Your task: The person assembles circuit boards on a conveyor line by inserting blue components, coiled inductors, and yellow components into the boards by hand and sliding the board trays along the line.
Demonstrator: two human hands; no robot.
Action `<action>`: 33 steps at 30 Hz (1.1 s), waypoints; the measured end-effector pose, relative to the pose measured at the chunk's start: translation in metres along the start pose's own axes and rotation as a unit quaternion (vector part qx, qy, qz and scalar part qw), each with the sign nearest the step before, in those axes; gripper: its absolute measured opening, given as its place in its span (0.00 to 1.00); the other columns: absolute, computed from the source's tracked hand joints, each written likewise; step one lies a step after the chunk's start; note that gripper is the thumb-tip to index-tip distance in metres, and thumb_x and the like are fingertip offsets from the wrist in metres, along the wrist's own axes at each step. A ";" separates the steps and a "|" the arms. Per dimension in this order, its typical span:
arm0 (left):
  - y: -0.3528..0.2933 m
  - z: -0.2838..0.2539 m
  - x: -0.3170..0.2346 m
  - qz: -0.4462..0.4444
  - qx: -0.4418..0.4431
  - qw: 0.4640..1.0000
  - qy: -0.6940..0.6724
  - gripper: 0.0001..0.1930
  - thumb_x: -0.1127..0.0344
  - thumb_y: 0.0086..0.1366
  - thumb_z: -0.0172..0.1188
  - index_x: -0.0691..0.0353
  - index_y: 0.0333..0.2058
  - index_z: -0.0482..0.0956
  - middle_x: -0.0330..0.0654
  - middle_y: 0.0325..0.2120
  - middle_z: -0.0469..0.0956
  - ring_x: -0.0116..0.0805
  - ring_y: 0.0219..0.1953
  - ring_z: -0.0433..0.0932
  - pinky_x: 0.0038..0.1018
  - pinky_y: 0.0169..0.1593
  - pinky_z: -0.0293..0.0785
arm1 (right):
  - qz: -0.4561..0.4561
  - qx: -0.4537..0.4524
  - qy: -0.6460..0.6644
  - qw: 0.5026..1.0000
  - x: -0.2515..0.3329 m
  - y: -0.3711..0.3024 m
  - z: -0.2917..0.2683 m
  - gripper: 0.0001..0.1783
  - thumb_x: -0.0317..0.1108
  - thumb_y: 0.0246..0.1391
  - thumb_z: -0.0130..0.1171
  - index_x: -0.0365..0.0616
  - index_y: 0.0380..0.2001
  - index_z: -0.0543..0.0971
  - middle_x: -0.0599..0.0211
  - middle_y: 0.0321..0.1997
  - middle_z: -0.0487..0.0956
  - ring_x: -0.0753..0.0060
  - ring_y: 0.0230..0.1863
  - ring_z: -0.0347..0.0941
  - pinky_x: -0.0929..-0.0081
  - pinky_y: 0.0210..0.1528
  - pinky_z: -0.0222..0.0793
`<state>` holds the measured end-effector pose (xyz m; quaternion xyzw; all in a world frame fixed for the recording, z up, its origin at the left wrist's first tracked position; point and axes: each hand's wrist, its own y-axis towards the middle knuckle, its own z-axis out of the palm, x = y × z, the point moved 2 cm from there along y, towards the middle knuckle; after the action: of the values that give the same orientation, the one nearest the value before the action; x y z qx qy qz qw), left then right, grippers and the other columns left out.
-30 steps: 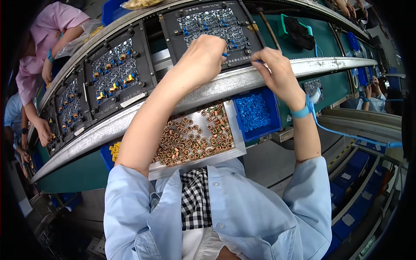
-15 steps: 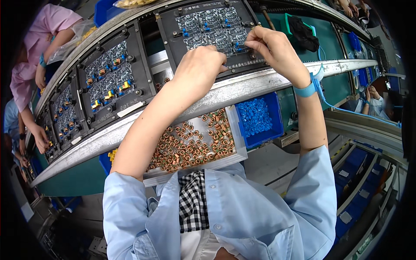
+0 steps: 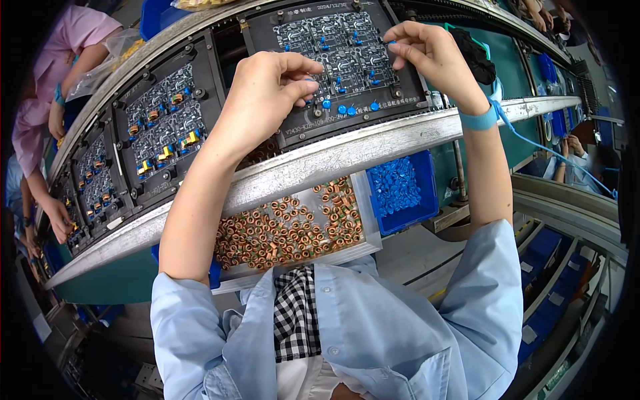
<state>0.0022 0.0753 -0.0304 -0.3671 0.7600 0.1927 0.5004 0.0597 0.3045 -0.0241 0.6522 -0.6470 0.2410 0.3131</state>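
Note:
My left hand (image 3: 270, 87) is above the near left part of a black fixture (image 3: 270, 47), pinching a blue disc capacitor (image 3: 309, 79) between thumb and fingers. By the fixture's far right edge, my right hand (image 3: 433, 60) pinches another blue disc capacitor (image 3: 392, 43) at its fingertips. Between the hands lies a panel of circuit boards (image 3: 343, 63) with blue capacitors standing on it. Several loose capacitors (image 3: 342, 109) rest along the fixture's near border. A blue strap (image 3: 479, 119) with a cord circles my right wrist.
Below the metal rail (image 3: 393, 133) sit a clear tray of copper-wound ring coils (image 3: 287, 230) and a blue bin of blue capacitors (image 3: 403, 217). Another fixture with populated boards (image 3: 167, 123) stands to the left. A co-worker in pink sleeves (image 3: 83, 33) works at far left.
My hands have drawn apart: the left moved left, the right slightly up and right. Loose capacitors on the fixture's near border, hidden before, now show.

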 end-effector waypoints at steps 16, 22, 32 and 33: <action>0.003 -0.006 0.017 0.000 -0.047 0.998 -0.029 0.07 0.76 0.56 0.57 0.70 0.34 0.80 0.38 0.21 0.77 0.20 0.21 0.71 0.14 0.27 0.68 | 0.086 0.056 -0.288 0.952 -0.012 0.079 0.005 0.08 0.31 0.37 0.58 0.35 0.18 0.78 0.50 0.21 0.78 0.50 0.25 0.75 0.64 0.32 0.72; 0.002 -0.005 0.015 0.024 -0.051 0.998 -0.021 0.06 0.76 0.56 0.57 0.69 0.33 0.80 0.38 0.20 0.77 0.20 0.21 0.70 0.14 0.26 0.67 | 0.164 0.102 -0.318 0.928 -0.034 0.092 0.007 0.09 0.30 0.35 0.54 0.34 0.18 0.78 0.46 0.22 0.78 0.45 0.28 0.75 0.60 0.32 0.72; -0.001 -0.009 0.017 0.044 -0.062 0.997 -0.012 0.06 0.76 0.56 0.58 0.68 0.33 0.81 0.36 0.19 0.76 0.19 0.20 0.69 0.14 0.24 0.65 | 0.128 0.047 -0.343 0.929 -0.005 0.090 0.015 0.12 0.30 0.35 0.52 0.30 0.20 0.78 0.44 0.24 0.78 0.41 0.29 0.75 0.59 0.33 0.72; -0.001 -0.009 0.018 0.044 -0.062 0.997 -0.013 0.06 0.76 0.56 0.58 0.68 0.33 0.81 0.36 0.19 0.76 0.19 0.20 0.69 0.14 0.24 0.65 | 0.128 0.048 -0.344 0.929 -0.004 0.090 0.016 0.12 0.30 0.35 0.52 0.30 0.20 0.78 0.44 0.24 0.78 0.41 0.29 0.75 0.59 0.33 0.72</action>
<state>-0.0070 0.0621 -0.0425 -0.3612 0.7555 0.2661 0.4775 -0.0314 0.2988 -0.0292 0.6212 -0.7804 0.0706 0.0063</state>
